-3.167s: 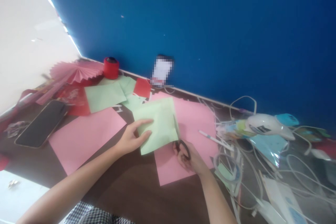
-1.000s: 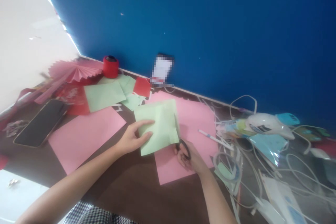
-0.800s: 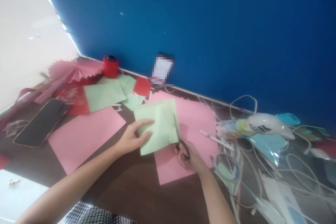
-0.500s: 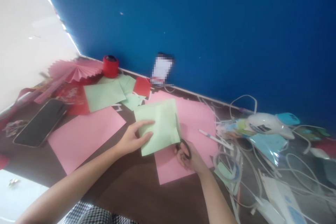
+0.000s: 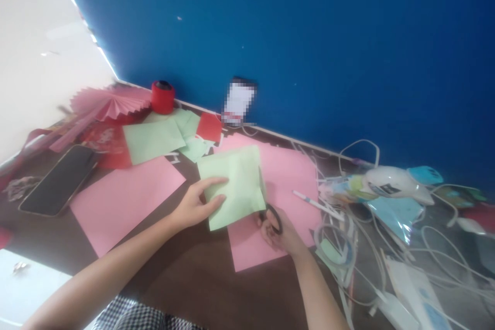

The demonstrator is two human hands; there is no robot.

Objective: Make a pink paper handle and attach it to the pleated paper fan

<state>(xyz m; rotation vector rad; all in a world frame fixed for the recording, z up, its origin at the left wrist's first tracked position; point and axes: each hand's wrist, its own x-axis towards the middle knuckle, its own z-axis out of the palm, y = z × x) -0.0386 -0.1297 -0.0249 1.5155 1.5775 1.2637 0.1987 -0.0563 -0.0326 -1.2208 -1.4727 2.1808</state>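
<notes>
Between the thumb and fingers of my left hand (image 5: 199,202) is the left edge of a light green sheet of paper (image 5: 235,178), which looks folded or layered along its right side. My right hand (image 5: 278,232) grips a pair of scissors by the black handles (image 5: 274,219) at the lower right corner of the green paper. The blades are hidden behind that sheet. Beneath both lies pink paper (image 5: 292,170), spread on the dark brown table (image 5: 181,283).
A pink sheet (image 5: 127,206) and a phone (image 5: 58,180) lie left. Behind are green papers (image 5: 154,139), a red roll (image 5: 163,97) and a pink paper fan (image 5: 110,103). Another phone (image 5: 240,100) leans on the blue wall (image 5: 290,36). Tangled white cables (image 5: 363,216) crowd the right.
</notes>
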